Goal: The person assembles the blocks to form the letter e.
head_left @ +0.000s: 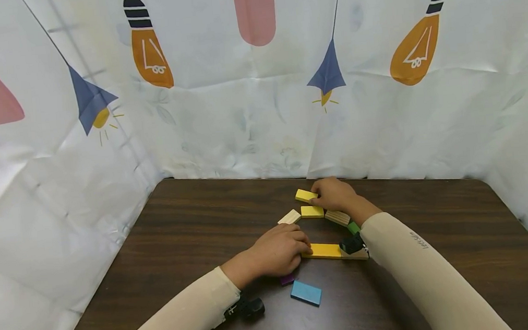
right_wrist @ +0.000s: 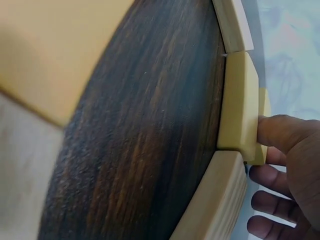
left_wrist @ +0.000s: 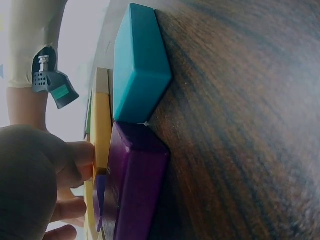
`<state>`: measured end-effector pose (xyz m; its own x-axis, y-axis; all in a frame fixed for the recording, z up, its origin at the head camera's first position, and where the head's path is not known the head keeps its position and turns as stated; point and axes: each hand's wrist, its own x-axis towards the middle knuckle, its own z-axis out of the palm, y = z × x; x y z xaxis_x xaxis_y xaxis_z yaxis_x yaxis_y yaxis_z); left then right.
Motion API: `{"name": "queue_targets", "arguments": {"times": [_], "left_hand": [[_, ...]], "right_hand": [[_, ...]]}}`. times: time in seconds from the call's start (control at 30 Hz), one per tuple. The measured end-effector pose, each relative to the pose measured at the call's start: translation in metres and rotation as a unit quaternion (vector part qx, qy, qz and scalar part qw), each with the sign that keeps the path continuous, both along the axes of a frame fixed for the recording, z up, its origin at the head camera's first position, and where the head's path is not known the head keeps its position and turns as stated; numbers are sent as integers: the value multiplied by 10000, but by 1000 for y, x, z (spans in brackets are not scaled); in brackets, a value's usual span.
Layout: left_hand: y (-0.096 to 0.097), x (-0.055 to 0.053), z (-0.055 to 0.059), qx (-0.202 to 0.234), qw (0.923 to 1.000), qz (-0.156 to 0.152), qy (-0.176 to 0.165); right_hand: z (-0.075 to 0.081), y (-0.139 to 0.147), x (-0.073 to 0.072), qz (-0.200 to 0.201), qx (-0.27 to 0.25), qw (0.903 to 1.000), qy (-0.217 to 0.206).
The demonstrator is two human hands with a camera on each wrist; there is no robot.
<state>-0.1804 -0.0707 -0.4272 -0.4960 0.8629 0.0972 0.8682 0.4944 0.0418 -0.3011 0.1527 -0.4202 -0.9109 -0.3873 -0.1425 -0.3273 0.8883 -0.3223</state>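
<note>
My right hand (head_left: 334,194) is at the back of the arrangement, pinching one end of a yellow block (head_left: 304,195) between thumb and index finger; the other fingers are loosely bent. Just in front of it lies a second yellow block (right_wrist: 237,102), between two plain wood blocks (head_left: 336,217) (head_left: 289,217). My left hand (head_left: 276,250) rests over the left side, its fingertips touching the end of an orange-yellow block (head_left: 325,251). Close by the left hand are a purple block (left_wrist: 137,180), mostly hidden in the head view, and a blue block (head_left: 306,293).
A green block (head_left: 353,228) sits on the right of the curved row. A wood block (head_left: 357,254) adjoins the orange-yellow one, under the right wrist camera (head_left: 352,244). The dark wooden table (head_left: 193,213) meets a printed white curtain (head_left: 223,132) at the back.
</note>
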Motion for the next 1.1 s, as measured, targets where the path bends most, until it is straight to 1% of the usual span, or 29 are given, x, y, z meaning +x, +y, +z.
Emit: {"name": "queue_targets", "arguments": {"times": [0.07,0.23,0.37,0.47,0.57,0.73,0.9,1.1], "left_hand": [[0,0,0,-4,10000,-5,29],[1,0,-1,56,9999,-82,111],[2,-1,-1,83,9998,-113,150],[2,0,0,36,9999,-64,149],[2,0,1,-24,10000,-4,90],[3,1,3,-68,10000,32,27],[2,1,3,-25,10000,-5,82],[2,1,2,29,9999,-22,118]], "right_hand": [[0,-1,0,-9,54,10000,42],[4,1,2,-104,141,9994,297],[8,4,7,-233,-25,9986,478],[11,8,12,-216,-181,9977,610],[11,14,21,-114,-190,9971,727],[8,26,41,54,-211,9955,925],[4,36,59,167,-255,9939,1056],[6,47,82,282,-371,9918,1186]]}}
